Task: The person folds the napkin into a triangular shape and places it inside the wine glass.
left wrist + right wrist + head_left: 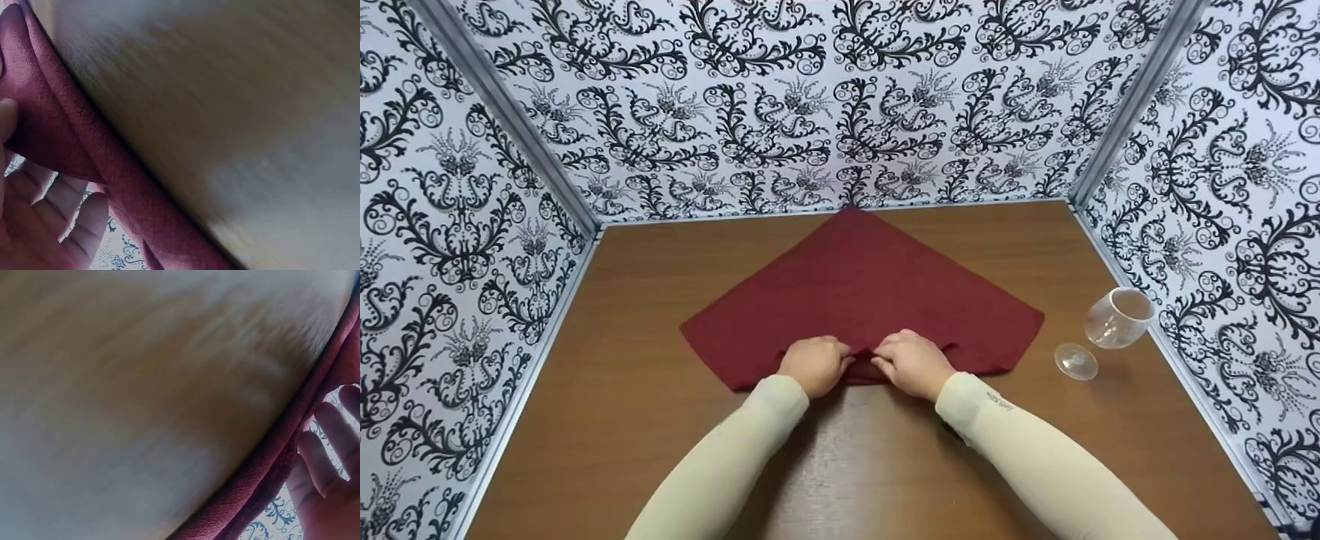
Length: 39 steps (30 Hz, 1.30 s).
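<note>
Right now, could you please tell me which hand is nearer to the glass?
Right. The right hand grips the cloth, left of the glass; the left hand grips it too, farther left.

in their wrist views, the left hand (34, 233) and right hand (337, 506) are cut off by the edge, the tabletop (152, 399) blurred. the mark (1000, 401) on the right sleeve (1039, 454) is too small to read.

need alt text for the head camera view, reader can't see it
A person's left hand and right hand grip the near edge of a dark red cloth on a brown table. A clear stemmed glass stands to the right, and patterned walls rise around.
</note>
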Tool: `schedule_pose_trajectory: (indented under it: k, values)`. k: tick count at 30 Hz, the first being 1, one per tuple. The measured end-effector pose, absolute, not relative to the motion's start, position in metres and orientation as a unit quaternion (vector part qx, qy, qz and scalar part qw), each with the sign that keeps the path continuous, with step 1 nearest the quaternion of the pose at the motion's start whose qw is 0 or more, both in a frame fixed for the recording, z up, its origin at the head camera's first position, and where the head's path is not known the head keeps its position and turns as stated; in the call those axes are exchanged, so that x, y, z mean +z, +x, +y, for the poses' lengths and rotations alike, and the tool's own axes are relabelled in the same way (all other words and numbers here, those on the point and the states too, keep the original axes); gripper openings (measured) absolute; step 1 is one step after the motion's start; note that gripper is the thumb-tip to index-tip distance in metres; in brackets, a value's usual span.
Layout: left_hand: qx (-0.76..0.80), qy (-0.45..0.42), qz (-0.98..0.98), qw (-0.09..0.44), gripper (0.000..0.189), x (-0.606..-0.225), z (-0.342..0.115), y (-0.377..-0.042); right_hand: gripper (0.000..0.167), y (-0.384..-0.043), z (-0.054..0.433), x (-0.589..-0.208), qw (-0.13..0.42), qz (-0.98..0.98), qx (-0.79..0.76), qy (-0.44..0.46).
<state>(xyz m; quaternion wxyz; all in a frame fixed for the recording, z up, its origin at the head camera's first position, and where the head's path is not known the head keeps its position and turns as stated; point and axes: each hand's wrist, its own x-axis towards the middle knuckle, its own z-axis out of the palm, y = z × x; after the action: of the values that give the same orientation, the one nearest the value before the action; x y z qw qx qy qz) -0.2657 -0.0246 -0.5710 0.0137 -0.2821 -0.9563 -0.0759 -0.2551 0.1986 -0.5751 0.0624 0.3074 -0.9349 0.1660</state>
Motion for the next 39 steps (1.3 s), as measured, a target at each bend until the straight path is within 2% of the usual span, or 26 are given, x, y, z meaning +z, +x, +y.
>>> schedule_pose_trajectory:
  k: [7,13,15,18,23,28,35,39]
  values:
    - [-0.066,-0.263,-0.962,0.012,0.022,-0.574,-0.022,-0.268,0.02,-0.258,0.198,-0.576,0.017,-0.947,0.141,0.288]
    - [-0.06,-0.277,-0.959,-0.01,0.024,-0.569,-0.022,-0.268,0.019,-0.258,0.198,-0.57,0.004,-0.95,0.132,0.282]
    - [-0.067,-0.279,-0.958,-0.019,0.025,-0.567,-0.022,-0.269,0.023,-0.259,0.197,-0.567,-0.003,-0.95,0.14,0.278]
    - [-0.093,-0.265,-0.96,-0.023,0.025,-0.562,-0.022,-0.272,0.029,-0.263,0.197,-0.562,-0.005,-0.952,0.152,0.267]
    - [-0.139,-0.22,-0.965,-0.013,0.025,-0.56,-0.018,-0.283,0.018,-0.278,0.198,-0.556,0.019,-0.954,0.157,0.253]
    - [-0.143,-0.198,-0.97,-0.015,0.028,-0.565,-0.011,-0.292,0.019,-0.293,0.198,-0.557,0.024,-0.961,0.142,0.236]
    - [-0.112,-0.187,-0.974,-0.056,0.033,-0.569,-0.003,-0.298,0.02,-0.304,0.196,-0.56,-0.024,-0.966,0.093,0.242]
    - [-0.13,-0.18,-0.97,-0.095,0.037,-0.57,-0.002,-0.3,0.028,-0.305,0.196,-0.559,-0.057,-0.968,0.087,0.229]
